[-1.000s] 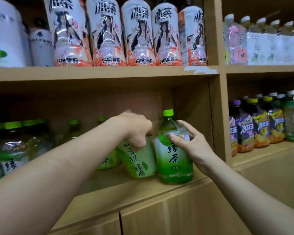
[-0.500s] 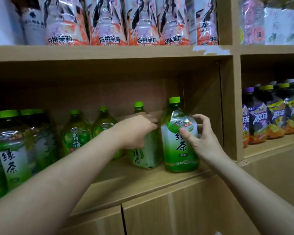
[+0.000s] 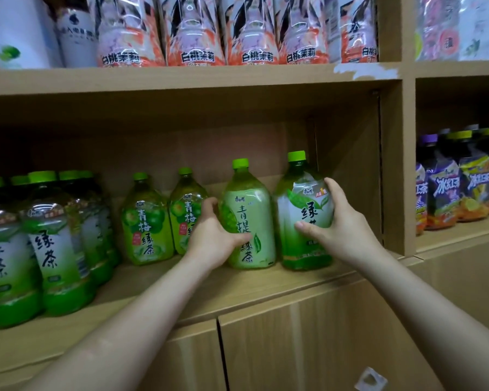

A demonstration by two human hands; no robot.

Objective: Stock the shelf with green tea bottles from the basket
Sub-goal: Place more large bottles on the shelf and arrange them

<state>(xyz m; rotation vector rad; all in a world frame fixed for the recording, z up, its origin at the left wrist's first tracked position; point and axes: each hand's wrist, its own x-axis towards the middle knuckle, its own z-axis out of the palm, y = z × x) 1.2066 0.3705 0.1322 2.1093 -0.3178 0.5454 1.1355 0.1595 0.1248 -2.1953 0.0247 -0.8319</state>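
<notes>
Two green tea bottles stand upright side by side on the wooden shelf [image 3: 266,280]. My left hand [image 3: 213,235] grips the pale-labelled bottle [image 3: 251,218] from its left side, thumb across the label. My right hand [image 3: 339,224] grips the darker green tea bottle [image 3: 299,210] from the right, thumb low on the front and fingers over the upper label. Two more green tea bottles [image 3: 147,224] stand behind to the left, one partly hidden by my left hand. A cluster of several green tea bottles [image 3: 51,244] fills the shelf's left end. The basket is out of view.
The shelf above [image 3: 181,77] carries several peach-coloured tea bottles [image 3: 195,32]. A vertical divider [image 3: 393,165] stands just right of the held bottles. Beyond it are purple and yellow labelled bottles [image 3: 446,187]. Cabinet doors [image 3: 294,348] lie below the shelf.
The pale-labelled bottle went from tilted to upright, and my left hand slid from its top down to its side. My right hand stayed on the darker bottle. The camera tilted down.
</notes>
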